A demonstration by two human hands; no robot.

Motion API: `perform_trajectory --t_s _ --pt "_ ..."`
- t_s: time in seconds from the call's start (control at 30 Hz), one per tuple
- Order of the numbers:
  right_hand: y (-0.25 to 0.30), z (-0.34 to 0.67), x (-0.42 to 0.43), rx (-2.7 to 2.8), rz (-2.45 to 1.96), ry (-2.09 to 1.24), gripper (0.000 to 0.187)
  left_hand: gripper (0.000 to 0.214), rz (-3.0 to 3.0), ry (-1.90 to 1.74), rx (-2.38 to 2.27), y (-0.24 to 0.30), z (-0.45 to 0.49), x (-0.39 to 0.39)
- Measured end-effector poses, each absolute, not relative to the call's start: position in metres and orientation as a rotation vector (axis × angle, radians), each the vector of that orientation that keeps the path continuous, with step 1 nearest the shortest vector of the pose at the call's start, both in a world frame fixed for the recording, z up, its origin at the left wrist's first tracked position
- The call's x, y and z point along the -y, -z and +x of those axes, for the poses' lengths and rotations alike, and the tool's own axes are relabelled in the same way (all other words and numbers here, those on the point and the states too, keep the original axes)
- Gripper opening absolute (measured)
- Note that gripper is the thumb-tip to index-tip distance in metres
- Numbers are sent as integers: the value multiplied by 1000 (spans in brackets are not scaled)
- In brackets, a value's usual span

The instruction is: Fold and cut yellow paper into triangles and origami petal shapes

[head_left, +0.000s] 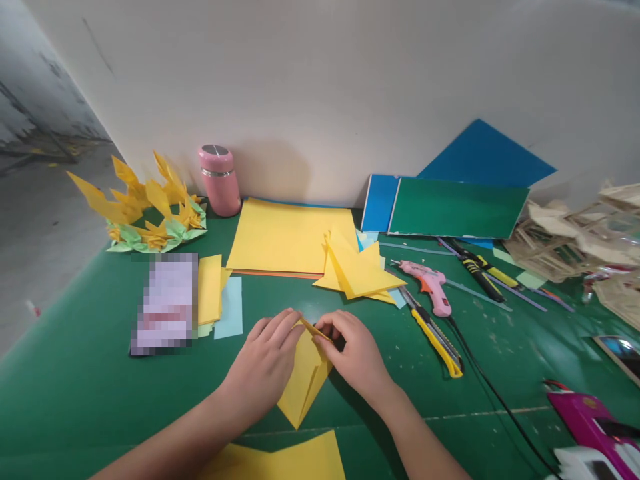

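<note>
A sheet of yellow paper [303, 380], folded into a kite-like shape with its point towards me, is between my hands just above or on the green table. My left hand [267, 363] lies over its left side, fingers together and curled at the top edge, holding it. On the right side, my right hand [357, 357] is closed, pinching a raised folded flap of the same paper between thumb and fingers. The fingertips of both hands are partly hidden behind the paper. Another creased yellow sheet [285, 460] lies nearest me, partly under my left forearm.
Folded yellow pieces [367, 270] lie beside a yellow paper stack [290, 233]. To the right are a pink glue gun [430, 283] with its cord, a utility knife [437, 343] and pliers [483, 273]. At left stand a paper crown [155, 207] and a pink flask [220, 183].
</note>
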State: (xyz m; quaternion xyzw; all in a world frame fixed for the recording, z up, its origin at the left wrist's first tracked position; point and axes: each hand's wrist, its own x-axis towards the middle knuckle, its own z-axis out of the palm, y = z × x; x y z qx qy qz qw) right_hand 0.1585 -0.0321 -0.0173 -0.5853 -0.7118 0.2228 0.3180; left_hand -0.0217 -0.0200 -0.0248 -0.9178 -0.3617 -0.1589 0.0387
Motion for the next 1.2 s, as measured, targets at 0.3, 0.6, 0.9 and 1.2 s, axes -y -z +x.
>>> perform_trajectory --t_s 0.3,0.6,0.9,1.2 --pt "19 167 34 2012 -1310 -587 24 33 -2810 532 1109 27 -22 21" --pt "18 166 34 2286 -1336 -436 30 29 -2752 445 1152 22 -23 23" --pt "11 148 28 2518 -1587 -321 41 23 -2883 865 1278 21 -30 20" --pt "19 150 31 2341 -1450 -298 31 8 -2864 1191 1748 8 -44 7"
